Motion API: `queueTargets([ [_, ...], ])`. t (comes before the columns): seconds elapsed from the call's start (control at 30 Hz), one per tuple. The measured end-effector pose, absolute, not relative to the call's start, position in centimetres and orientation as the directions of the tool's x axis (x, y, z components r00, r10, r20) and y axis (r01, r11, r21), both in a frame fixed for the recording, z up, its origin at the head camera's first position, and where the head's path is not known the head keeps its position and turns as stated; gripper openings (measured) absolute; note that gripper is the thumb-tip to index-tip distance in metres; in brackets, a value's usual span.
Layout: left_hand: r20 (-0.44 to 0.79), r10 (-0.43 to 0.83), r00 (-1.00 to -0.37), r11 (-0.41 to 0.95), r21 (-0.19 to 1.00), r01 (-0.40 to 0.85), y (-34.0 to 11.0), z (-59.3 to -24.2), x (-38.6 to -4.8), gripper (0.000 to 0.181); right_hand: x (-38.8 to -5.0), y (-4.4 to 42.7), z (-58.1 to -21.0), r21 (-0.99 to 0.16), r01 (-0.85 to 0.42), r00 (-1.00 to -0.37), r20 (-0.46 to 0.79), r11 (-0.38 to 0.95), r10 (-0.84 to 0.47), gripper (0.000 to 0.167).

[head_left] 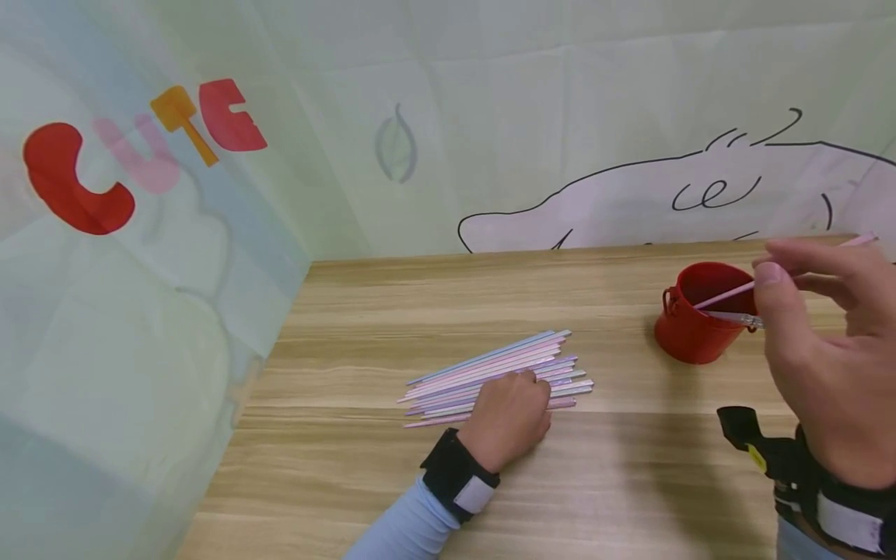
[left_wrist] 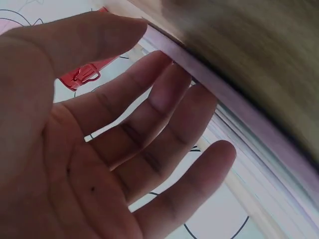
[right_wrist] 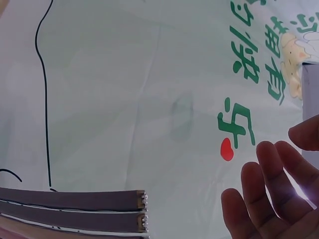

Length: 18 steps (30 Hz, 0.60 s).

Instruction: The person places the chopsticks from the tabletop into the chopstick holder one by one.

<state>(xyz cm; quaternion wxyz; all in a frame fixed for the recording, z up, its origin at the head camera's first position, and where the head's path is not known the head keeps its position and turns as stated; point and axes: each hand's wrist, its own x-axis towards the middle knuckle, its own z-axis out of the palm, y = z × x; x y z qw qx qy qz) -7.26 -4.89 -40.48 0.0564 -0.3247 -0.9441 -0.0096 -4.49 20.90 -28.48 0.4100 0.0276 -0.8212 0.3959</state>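
Observation:
In the head view my left hand [head_left: 509, 416] lies over a loose bundle of thin pastel sticks [head_left: 483, 365]. The left wrist view shows this hand [left_wrist: 114, 134] with its fingers loosely bent, their tips touching a pinkish stick [left_wrist: 259, 117]. My right hand [head_left: 836, 342] pinches a pink stick [head_left: 726, 295] between thumb and forefinger; its lower end is inside a red bucket [head_left: 693, 338]. A clear stick [head_left: 731, 316] leans out over the bucket's rim. In the right wrist view the fingers of my right hand [right_wrist: 271, 199] are bent, and the pink stick cannot be made out.
A wooden table [head_left: 350, 303] meets a pale printed cloth [head_left: 490, 117] behind and at the left. Dark strips with glittering ends [right_wrist: 75, 200] cross the lower left of the right wrist view. A pale box-like edge [right_wrist: 310, 99] stands at its right.

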Motion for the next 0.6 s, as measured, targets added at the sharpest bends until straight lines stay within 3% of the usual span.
queueTargets([
  [0.2, 0.082, 0.631, -0.771, 0.774, -0.007, 0.633, -4.83, -40.67, -7.21, 0.004, -4.48, 20.75, -28.42, -0.584, -0.412, -0.649, 0.726, 0.699, 0.225, 0.033],
  [0.6, 0.126, 0.672, -0.729, 0.74, -0.086, 0.667, -4.63, -40.8, -6.88, 0.006, -5.06, 20.42, -28.14, -0.526, -0.53, -0.582, 0.796, 0.666, 0.166, 0.03],
])
